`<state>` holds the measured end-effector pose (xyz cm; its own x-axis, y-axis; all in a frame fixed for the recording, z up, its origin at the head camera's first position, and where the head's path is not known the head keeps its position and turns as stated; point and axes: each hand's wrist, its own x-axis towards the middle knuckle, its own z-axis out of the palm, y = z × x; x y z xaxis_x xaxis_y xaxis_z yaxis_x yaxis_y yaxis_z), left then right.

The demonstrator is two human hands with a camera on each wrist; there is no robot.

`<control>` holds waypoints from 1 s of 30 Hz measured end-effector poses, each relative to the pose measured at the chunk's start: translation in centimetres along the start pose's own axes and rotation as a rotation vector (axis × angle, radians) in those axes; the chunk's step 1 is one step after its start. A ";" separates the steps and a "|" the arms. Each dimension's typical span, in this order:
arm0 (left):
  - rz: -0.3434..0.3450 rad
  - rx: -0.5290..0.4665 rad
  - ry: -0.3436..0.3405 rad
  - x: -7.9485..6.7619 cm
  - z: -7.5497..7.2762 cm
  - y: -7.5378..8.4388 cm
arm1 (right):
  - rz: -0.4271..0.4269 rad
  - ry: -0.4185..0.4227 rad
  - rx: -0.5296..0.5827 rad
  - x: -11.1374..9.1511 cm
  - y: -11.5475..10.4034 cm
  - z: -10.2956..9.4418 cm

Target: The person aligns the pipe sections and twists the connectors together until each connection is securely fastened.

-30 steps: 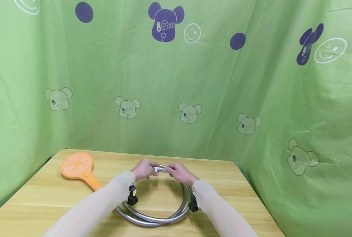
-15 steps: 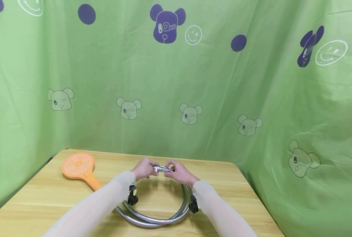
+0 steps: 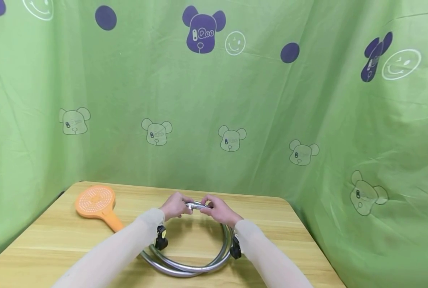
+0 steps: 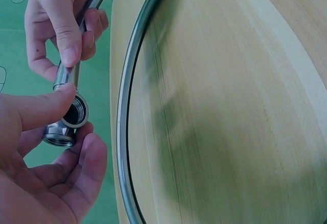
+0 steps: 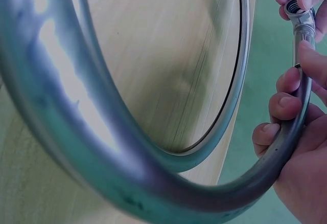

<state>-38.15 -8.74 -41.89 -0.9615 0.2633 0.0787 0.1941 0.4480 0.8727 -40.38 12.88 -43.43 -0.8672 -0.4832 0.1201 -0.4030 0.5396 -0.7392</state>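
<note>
In the middle of the wooden table, my left hand (image 3: 175, 206) pinches a chrome pipe fitting (image 4: 74, 112) between thumb and fingers. Two threaded openings of the fitting show in the left wrist view. From the other side, my right hand (image 3: 219, 211) grips the end of a silver shower hose (image 5: 291, 132); its thumb and index finger lie on the metal sleeve (image 4: 66, 75) right at the fitting. Below both hands the rest of the hose curves in wide loops. An orange shower head (image 3: 96, 199) lies at the left, its handle partly hidden behind my left forearm.
The light wooden table (image 3: 279, 236) has its far edge just beyond my hands. A green printed curtain (image 3: 199, 168) hangs behind the table and along both sides. Each wrist carries a small black camera, one of them the left wrist camera (image 3: 161, 238).
My right thumb and index finger have shifted on the hose end and are more spread and arched than a second ago. My left hand keeps its hold on the fitting. The head view has tilted slightly.
</note>
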 end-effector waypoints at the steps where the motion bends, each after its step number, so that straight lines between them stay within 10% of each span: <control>1: -0.001 -0.001 -0.001 0.0 0.0 -0.1 | 0.001 -0.001 -0.003 0.0 0.0 0.0; 30: -0.019 0.015 -0.001 0.1 -0.2 -0.1 | 0.061 -0.027 0.026 -0.3 -1.2 -0.2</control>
<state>-38.34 -8.90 -41.90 -0.9649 0.2552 0.0617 0.1786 0.4655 0.8669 -39.71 12.52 -42.49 -0.8816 -0.4686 0.0563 -0.3415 0.5511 -0.7614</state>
